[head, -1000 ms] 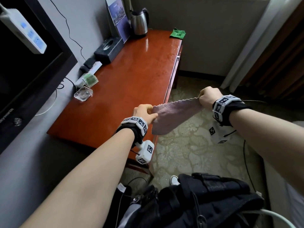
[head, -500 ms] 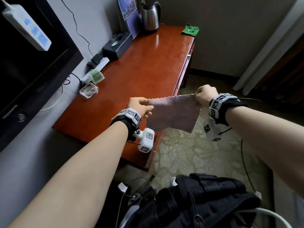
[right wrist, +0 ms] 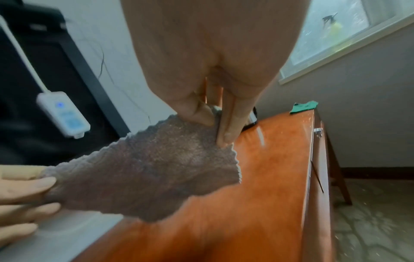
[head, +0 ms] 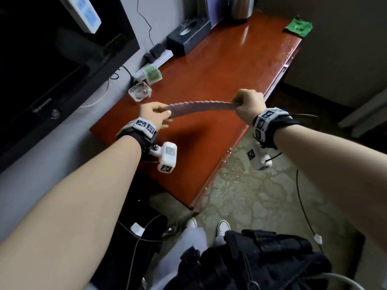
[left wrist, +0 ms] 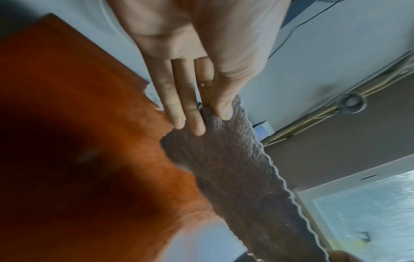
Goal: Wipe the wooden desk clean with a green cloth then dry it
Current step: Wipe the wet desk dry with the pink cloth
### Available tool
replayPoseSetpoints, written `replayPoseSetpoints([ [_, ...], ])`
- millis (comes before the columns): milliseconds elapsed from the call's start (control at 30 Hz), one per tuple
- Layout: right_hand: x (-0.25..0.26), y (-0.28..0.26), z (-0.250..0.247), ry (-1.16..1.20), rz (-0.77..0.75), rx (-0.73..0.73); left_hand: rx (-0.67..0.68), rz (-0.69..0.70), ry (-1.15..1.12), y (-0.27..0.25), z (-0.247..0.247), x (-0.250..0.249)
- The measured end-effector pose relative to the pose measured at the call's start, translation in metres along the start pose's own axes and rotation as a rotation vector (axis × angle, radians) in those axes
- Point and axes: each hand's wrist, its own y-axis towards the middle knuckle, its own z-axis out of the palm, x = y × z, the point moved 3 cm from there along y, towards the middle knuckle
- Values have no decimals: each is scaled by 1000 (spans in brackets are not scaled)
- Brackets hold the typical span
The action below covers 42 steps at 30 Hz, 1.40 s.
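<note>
A pale pinkish-grey cloth (head: 199, 106) is stretched flat between my two hands above the near half of the reddish wooden desk (head: 219, 65). My left hand (head: 156, 113) pinches one corner of the cloth (left wrist: 235, 159) between thumb and fingers. The opposite corner of the cloth (right wrist: 156, 173) is pinched by my right hand (head: 246, 103). The cloth casts a dark shadow on the desk below it. The green cloth (head: 298, 26) lies crumpled at the desk's far right corner, also in the right wrist view (right wrist: 304, 106). Water droplets glisten near that far edge.
Along the wall side of the desk stand a kettle (head: 238, 7), a black tissue box (head: 188, 36), a power strip (head: 159, 58), a small green-filled box (head: 151, 74) and a glass ashtray (head: 139, 92). A television (head: 52, 59) hangs at left. Cables cross the patterned floor (head: 261, 197).
Both hands have carried the pinkish cloth left from beside the desk's front edge to over the desk, turning it from hanging to nearly horizontal. My view has moved closer to the desk.
</note>
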Motion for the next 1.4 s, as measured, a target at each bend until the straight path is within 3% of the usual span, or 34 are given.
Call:
replayPoseSetpoints([
  [133, -22, -26, 71, -85, -34, 206, 8, -157, 166, -18, 3, 91],
  [233, -40, -55, 115, -147, -30, 390, 105, -239, 321, -38, 7, 149],
  [333, -51, -76, 142, -249, -15, 589, 256, -323, 415, -52, 6, 182],
  [400, -54, -78, 146, -263, 16, 633, 318, -354, 450, -51, 3, 188],
  [500, -54, -64, 144, -245, 74, 584, 295, -361, 422, -35, -1, 177],
  [700, -38, -6, 142, -155, 98, 295, 115, -273, 293, 24, -8, 142],
  [767, -41, 8, 148, -200, 162, 303, 52, -267, 342, 35, -6, 137],
  [867, -51, 20, 154, -316, 217, 393, 20, -162, 595, 31, 6, 129],
  [1067, -57, 43, 175, -323, 90, 451, 395, 74, 574, 8, 105, 125],
  [1200, -63, 48, 195, -373, 78, 516, 571, 171, 794, -3, 172, 123],
  [1400, -68, 47, 200, -449, 56, 526, 516, 255, 1058, -6, 201, 140],
])
